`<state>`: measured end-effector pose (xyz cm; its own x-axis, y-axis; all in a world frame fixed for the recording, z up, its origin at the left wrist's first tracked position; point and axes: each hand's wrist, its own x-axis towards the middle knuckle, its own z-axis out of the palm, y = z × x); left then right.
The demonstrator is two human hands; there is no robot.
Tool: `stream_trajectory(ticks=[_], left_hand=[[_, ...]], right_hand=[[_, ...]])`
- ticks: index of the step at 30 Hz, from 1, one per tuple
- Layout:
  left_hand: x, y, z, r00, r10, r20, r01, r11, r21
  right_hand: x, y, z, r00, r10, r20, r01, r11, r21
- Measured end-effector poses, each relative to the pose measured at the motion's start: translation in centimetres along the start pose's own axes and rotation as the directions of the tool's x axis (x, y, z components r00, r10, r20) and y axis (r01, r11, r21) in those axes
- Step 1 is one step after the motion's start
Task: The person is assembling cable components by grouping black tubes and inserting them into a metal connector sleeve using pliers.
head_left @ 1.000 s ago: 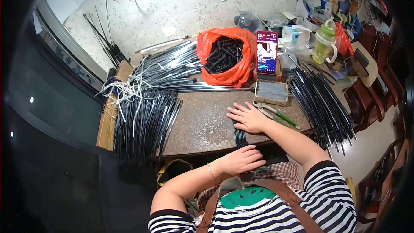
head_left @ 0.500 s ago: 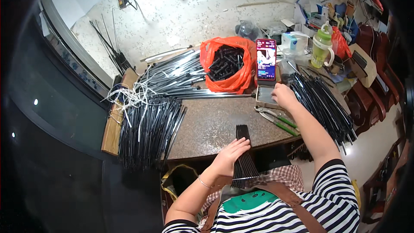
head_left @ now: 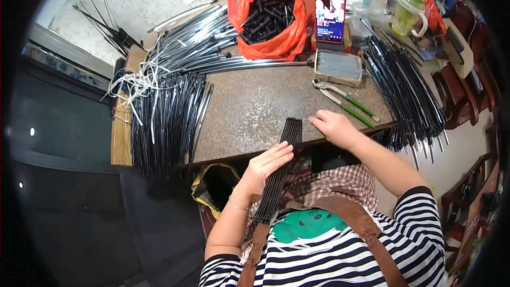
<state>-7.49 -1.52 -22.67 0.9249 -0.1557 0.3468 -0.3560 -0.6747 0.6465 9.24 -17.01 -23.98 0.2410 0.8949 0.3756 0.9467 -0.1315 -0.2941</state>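
A flat row of thin black rods (head_left: 280,172), resembling umbrella ribs, slants from my lap to the table's front edge. My left hand (head_left: 268,165) lies across it with the fingers together, holding it; the thumb is hidden. Just right of the rods' far ends, my right hand (head_left: 336,128) is closed in a pinch over the table edge. Whatever sits between its fingertips is too small to make out. Beyond that hand, green-handled pliers (head_left: 348,107) lie on the table, and behind them a shallow box (head_left: 342,78) holds many thin grey pins.
Bundles of black rods lie at the left (head_left: 164,122) and right (head_left: 406,87). An orange-red bag (head_left: 303,34) of black tubular pieces stands behind, near silvery rods (head_left: 199,37), a propped phone (head_left: 329,13) and a green bottle (head_left: 409,13). White ties (head_left: 135,82) top the left bundle.
My right hand has come from the pin box toward me, near the rods' tips. The row of rods has tilted, its near end shifting left under my left hand. The view has dipped.
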Motion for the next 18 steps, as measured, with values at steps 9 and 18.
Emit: stream_trajectory(ticks=[9, 18], left_hand=[[-0.8, -0.3, 1.0, 0.997, 0.011, -0.072, -0.010, 1.000, 0.016], [-0.5, -0.1, 0.6, 1.000, 0.014, -0.025, -0.014, 1.000, 0.000]], right_hand=[[-0.4, -1.9, 1.7, 0.985, 0.172, 0.010, -0.172, 0.984, 0.037], [1.0, -2.3, 1.6, 0.987, 0.141, 0.083, -0.136, 0.989, -0.063]])
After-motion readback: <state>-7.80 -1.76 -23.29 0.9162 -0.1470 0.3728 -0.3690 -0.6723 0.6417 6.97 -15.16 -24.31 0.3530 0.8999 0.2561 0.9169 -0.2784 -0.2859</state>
